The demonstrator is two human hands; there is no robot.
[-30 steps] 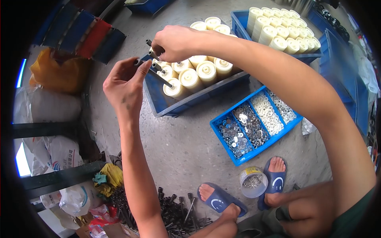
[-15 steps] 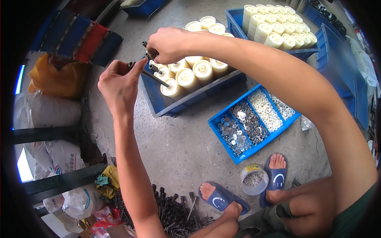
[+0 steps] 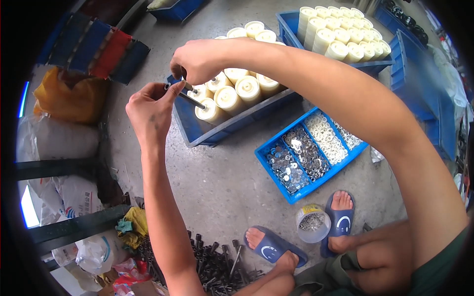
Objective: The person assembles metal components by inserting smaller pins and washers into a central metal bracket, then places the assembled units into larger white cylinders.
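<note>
Cream cylinders point(image 3: 227, 98) with round recessed tops stand packed in a blue crate point(image 3: 237, 121) ahead of me. A thin dark rod point(image 3: 192, 101) slants up from the nearest left cylinder. My left hand point(image 3: 154, 111) pinches its upper end between thumb and forefinger, where a black tube-like end shows. Just beyond, my right hand point(image 3: 200, 60) hangs over the crate's left corner with curled fingers, close to the left fingertips. What those fingers hold is hidden. Another short rod end point(image 3: 190, 88) shows beneath it, at a cylinder behind.
A blue divided tray point(image 3: 291, 200) holds washers and small metal parts. Between my sandalled feet is a clear tub point(image 3: 313, 224) of small metal pieces. Black rods and sleeves point(image 3: 212, 261) lie heaped at lower left. A second crate of cylinders point(image 3: 340, 37) stands far right.
My right hand has lowered and come nearer the left fingertips; rod ends that showed beside it are now covered. The left hand stays at the rod. The whole view has shifted slightly.
</note>
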